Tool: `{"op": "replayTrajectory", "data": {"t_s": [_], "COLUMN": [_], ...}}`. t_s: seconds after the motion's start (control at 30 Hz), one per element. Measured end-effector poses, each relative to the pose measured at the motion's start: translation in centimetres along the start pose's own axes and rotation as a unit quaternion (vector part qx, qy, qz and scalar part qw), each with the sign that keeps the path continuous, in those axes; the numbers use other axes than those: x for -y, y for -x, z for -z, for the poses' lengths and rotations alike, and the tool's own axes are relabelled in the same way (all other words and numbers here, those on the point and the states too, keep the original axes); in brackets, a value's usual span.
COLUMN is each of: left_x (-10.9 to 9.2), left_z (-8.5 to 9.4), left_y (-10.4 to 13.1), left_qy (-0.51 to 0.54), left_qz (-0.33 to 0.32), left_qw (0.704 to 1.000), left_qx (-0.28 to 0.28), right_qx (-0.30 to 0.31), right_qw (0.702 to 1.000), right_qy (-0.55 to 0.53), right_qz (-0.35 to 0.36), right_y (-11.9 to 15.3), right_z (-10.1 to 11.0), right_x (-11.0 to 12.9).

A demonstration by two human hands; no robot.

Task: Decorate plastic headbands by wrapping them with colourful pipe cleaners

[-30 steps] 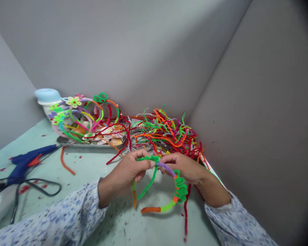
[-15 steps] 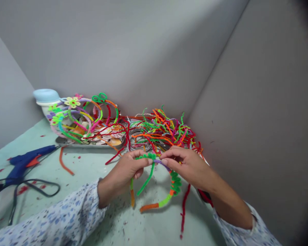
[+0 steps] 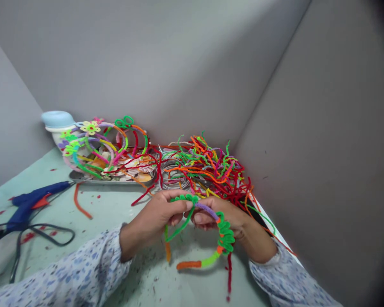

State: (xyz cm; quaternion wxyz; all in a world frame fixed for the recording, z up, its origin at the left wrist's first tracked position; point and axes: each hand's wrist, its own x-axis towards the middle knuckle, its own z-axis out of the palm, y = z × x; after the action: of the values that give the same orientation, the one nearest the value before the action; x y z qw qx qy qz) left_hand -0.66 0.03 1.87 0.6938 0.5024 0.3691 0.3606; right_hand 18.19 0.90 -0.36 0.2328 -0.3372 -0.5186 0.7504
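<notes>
A headband [image 3: 206, 209] wrapped in purple, orange and lime pipe cleaner curves between my hands, its orange tip [image 3: 188, 265] towards me. Green pipe cleaner loops [image 3: 225, 232] cover its right side, with more at the top. My left hand [image 3: 166, 209] pinches the top by those upper loops, thumb in front. From there a loose green pipe cleaner end [image 3: 181, 230] hangs down, bent. My right hand [image 3: 214, 215] is behind the purple stretch with its fingers curled together under the band. What those fingers grip is hidden.
A blue glue gun [image 3: 35, 198] with its cord lies left. Behind, a metal tray [image 3: 115, 182] holds shells, with finished headbands [image 3: 124, 140] around a white stand with a blue top [image 3: 57, 119]. A heap of pipe cleaners [image 3: 208, 164] and coiled wire [image 3: 174, 181] sit at the back.
My right hand has moved down from pinching over the purple stretch to behind and beneath the band. The headband's right side has shifted slightly right and down. The loose green end now bends.
</notes>
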Motion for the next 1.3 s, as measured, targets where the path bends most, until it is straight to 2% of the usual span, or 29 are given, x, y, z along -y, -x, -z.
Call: {"op": "replayTrajectory", "data": {"t_s": [0.13, 0.4, 0.6, 0.83, 0.97, 1.1, 1.3], "left_x": [0.0, 0.1, 0.0, 0.1, 0.1, 0.2, 0.4], "left_z": [0.0, 0.0, 0.0, -0.1, -0.2, 0.0, 0.2], "left_y": [-0.1, -0.2, -0.1, -0.1, 0.0, -0.1, -0.3], "left_qy": [-0.003, 0.014, -0.009, -0.02, -0.032, -0.029, -0.045], "left_qz": [-0.018, -0.006, -0.002, 0.008, 0.001, -0.003, 0.001], "left_qw": [1.0, 1.0, 1.0, 1.0, 0.999, 0.999, 0.999], "left_qx": [-0.001, -0.005, -0.005, 0.022, 0.003, -0.016, -0.02], "right_qx": [-0.004, -0.025, -0.042, -0.023, -0.047, -0.071, -0.147], "right_qw": [1.0, 1.0, 0.998, 0.996, 0.995, 0.989, 0.974], "right_qy": [0.006, 0.009, 0.041, 0.079, 0.087, 0.119, 0.162], "right_qz": [0.0, -0.009, -0.001, 0.017, 0.013, 0.04, 0.053], "right_y": [-0.2, -0.4, -0.1, 0.1, 0.0, 0.2, 0.5], "right_z": [-0.2, 0.7, 0.2, 0.3, 0.2, 0.5, 1.5], "right_x": [-0.2, -0.5, 0.0, 0.0, 0.5, 1.2, 1.3]}}
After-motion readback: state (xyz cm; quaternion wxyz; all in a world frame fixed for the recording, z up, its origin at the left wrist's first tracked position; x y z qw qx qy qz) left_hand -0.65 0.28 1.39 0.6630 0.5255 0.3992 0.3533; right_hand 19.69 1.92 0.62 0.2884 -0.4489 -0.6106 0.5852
